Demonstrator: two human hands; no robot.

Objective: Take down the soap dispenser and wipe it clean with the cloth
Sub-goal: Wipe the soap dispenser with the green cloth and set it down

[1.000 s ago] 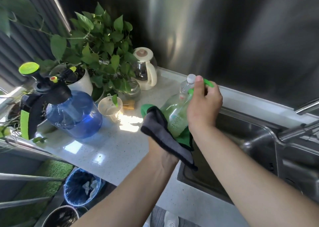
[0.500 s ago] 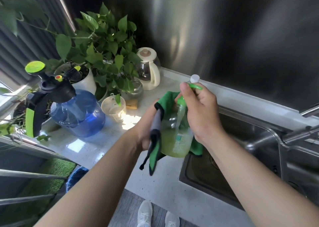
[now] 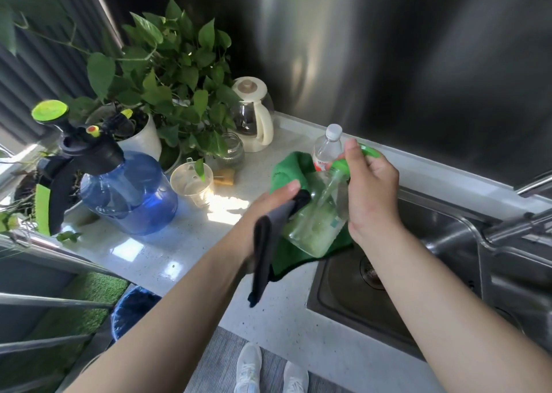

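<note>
The soap dispenser [image 3: 318, 213] is held tilted in the air over the near-left corner of the steel sink [image 3: 433, 273], clear of the countertop [image 3: 185, 243]. Its neck, just under the green pump head [image 3: 343, 165], is clasped by the right hand [image 3: 370, 192]. The left hand [image 3: 268, 210] is closed on the green-and-grey cloth [image 3: 286, 177], which is pressed around the clear body. Partly filled and smooth plastic: judged light, rigid, likely slick if soapy. The neck is judged the surest hold; the pump head may depress if squeezed.

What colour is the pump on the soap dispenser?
Bright green pump, clearest in the head view.
</note>
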